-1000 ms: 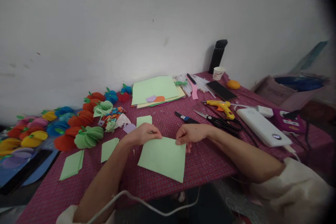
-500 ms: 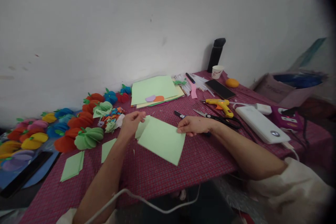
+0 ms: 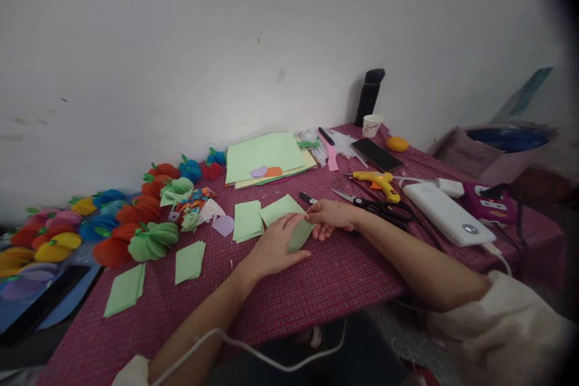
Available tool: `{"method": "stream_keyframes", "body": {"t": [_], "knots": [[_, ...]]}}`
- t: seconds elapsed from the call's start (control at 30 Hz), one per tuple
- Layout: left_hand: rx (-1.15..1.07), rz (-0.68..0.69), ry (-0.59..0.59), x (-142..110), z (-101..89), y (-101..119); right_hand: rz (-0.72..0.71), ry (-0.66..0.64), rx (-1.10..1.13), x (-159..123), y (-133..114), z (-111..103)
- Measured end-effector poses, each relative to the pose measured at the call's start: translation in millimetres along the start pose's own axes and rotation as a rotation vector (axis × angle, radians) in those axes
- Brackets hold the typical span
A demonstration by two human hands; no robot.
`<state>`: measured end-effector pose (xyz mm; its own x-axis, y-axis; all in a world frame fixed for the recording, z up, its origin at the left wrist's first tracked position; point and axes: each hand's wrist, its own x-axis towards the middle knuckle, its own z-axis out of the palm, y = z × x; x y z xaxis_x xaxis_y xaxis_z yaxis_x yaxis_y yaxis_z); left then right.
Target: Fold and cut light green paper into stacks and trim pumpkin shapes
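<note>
A light green paper sheet (image 3: 279, 207) is being bent over between my two hands above the table. My left hand (image 3: 277, 246) has its fingers over the near side of the sheet, with its thumb apart below the raised flap. At the sheet's right edge, my right hand (image 3: 333, 216) pinches the paper. Just left of the sheet lies a stack of green paper pieces (image 3: 246, 221) on the checked cloth (image 3: 271, 310). More green pieces (image 3: 190, 262) and another small stack (image 3: 125, 291) lie farther left.
Colourful paper pumpkins (image 3: 136, 211) crowd the left side beside paper scraps (image 3: 192, 202). Scissors (image 3: 362, 202), a yellow glue gun (image 3: 377, 181) and a white power bank (image 3: 446, 214) lie right. Large paper sheets (image 3: 266, 151) rest by the wall. A white cable (image 3: 271, 362) hangs in front.
My left hand has moved right to the sheet, which was held flat by my right hand and is now bent over. A purple paper piece and the green stack, formerly covered, now show.
</note>
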<state>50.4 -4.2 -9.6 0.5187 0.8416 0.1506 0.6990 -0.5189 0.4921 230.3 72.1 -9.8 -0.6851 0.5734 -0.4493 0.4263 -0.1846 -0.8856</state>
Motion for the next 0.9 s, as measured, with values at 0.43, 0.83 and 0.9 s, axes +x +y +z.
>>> {"method": "stream_keyframes", "body": {"t": [0.43,0.83,0.9], "knots": [[0.153,-0.015,0.039,-0.7,6.8,-6.7,-0.161,0.663,-0.919,-13.2,2.1,-34.4],[0.165,0.05,-0.185,-6.8,-19.3,-19.0,-0.254,0.582,-1.05,-43.9,11.7,-25.2],[0.162,0.056,-0.183,-7.3,-20.4,-21.4,-0.316,0.562,-0.982,-61.2,18.7,-24.5]]}}
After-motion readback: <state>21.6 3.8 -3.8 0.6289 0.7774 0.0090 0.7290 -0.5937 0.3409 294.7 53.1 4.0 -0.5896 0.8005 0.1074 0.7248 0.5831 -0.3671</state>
